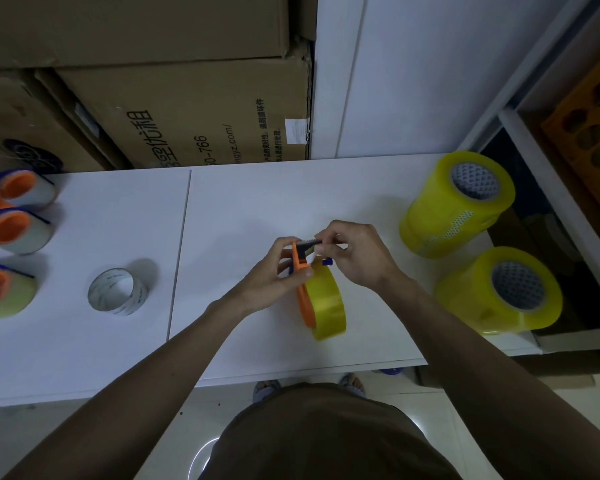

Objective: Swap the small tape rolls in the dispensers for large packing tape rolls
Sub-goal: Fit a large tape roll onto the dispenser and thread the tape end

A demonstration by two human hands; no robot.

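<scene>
Fingers of the left hand [280, 268] curl round the orange dispenser [300, 271] above the middle of the white table [243, 202], while the right hand [355, 254] pinches the dispenser's toothed cutter end [309, 242] between thumb and fingertips. A large yellow packing tape roll [326, 301] sits in the dispenser, hanging below both hands, its orange frame showing along the roll's left edge. To the left, well apart from the hands, a small clear tape roll [116, 291] stands alone on the table. At the far left edge, three more orange-and-blue dispensers [9, 228] lie in a column, each loaded with a pale roll. On the right side of the table, two stacks of yellow packing tape rolls [456, 202] [499, 292] stand one behind the other, grey cores facing up. Brown cardboard boxes [174, 112] are piled against the wall behind the table.
</scene>
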